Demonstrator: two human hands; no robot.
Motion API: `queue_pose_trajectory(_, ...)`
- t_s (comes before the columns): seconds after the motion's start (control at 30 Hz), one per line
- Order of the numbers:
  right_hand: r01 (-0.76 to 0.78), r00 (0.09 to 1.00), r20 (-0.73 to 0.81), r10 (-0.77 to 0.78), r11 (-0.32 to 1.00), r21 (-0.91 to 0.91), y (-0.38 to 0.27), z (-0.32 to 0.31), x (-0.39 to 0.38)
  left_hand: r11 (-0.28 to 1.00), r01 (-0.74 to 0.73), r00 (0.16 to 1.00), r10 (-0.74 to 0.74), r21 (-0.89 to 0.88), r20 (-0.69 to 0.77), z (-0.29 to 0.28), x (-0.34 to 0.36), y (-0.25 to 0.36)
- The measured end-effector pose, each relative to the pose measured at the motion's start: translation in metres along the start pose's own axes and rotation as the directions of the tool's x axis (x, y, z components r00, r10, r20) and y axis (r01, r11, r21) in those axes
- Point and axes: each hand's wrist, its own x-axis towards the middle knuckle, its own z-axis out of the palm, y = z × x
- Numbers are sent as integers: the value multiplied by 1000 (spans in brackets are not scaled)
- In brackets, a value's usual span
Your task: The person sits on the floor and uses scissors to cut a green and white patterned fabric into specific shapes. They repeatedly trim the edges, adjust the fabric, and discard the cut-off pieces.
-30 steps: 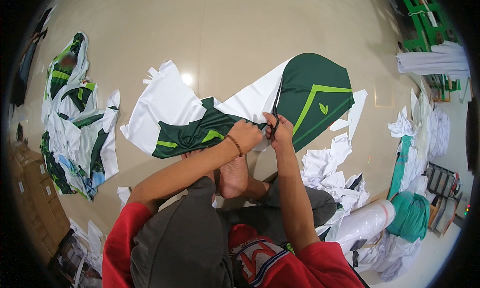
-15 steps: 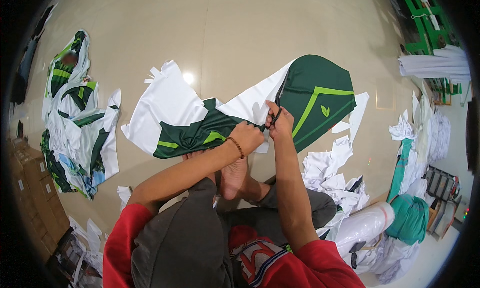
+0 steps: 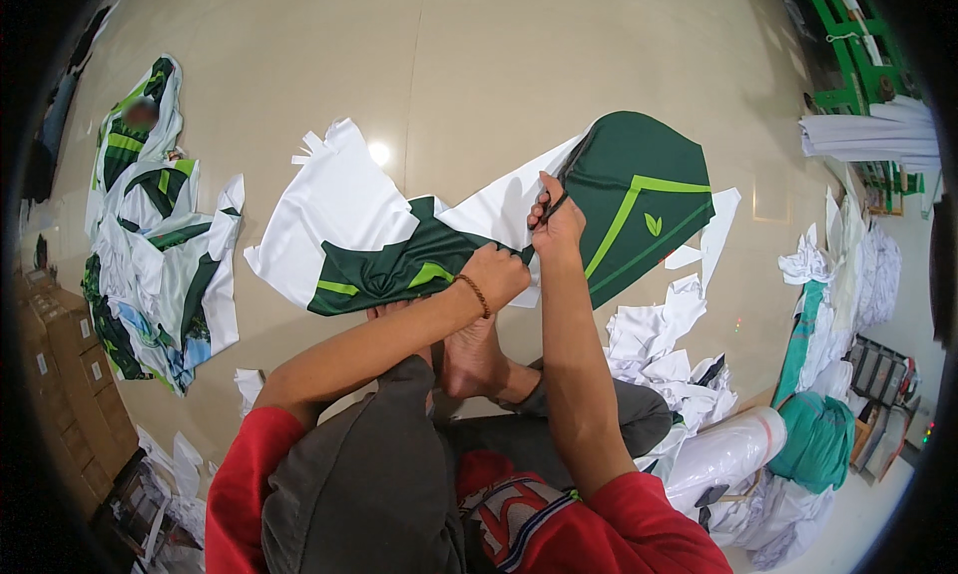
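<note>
A white and dark green fabric with lime stripes (image 3: 649,235) lies spread on the tiled floor in front of me, its right part a rounded dark green panel with a small leaf motif. My right hand (image 3: 554,217) grips black scissors (image 3: 561,183), whose blades lie along the border between white and green. My left hand (image 3: 494,280), with a beaded bracelet at the wrist, is closed on the gathered fabric just below and left of the scissors. My bare feet (image 3: 467,354) are under the fabric's lower edge and my forearms.
A pile of printed fabric pieces (image 3: 170,285) lies left, cardboard boxes (image 3: 70,394) beyond it. White scraps (image 3: 659,324), a plastic-wrapped roll (image 3: 718,459) and a teal bundle (image 3: 808,444) lie right. A green rack (image 3: 853,60) with white cloth stands at upper right.
My right hand and the scissors have moved up along the fabric's seam, away from my left hand. My left hand stays nearly in place on the fabric.
</note>
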Motion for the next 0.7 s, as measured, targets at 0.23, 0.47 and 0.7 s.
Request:
queue_pose_trajectory(0.23, 8, 1000, -10, -8, 1000, 28, -7, 13, 12, 1000, -5, 1000, 5, 11, -4, -1, 0, 0)
queue_pose_trajectory(0.47, 18, 1000, -21, -17, 998, 58, -1, 20, 20, 1000, 5, 1000, -5, 11, 13, -6, -1, 1)
queue_pose_trajectory(0.7, -2, 999, -42, 8, 989, 148, -12, 37, 21, 999, 31, 999, -30, -23, 20, 0, -1, -1)
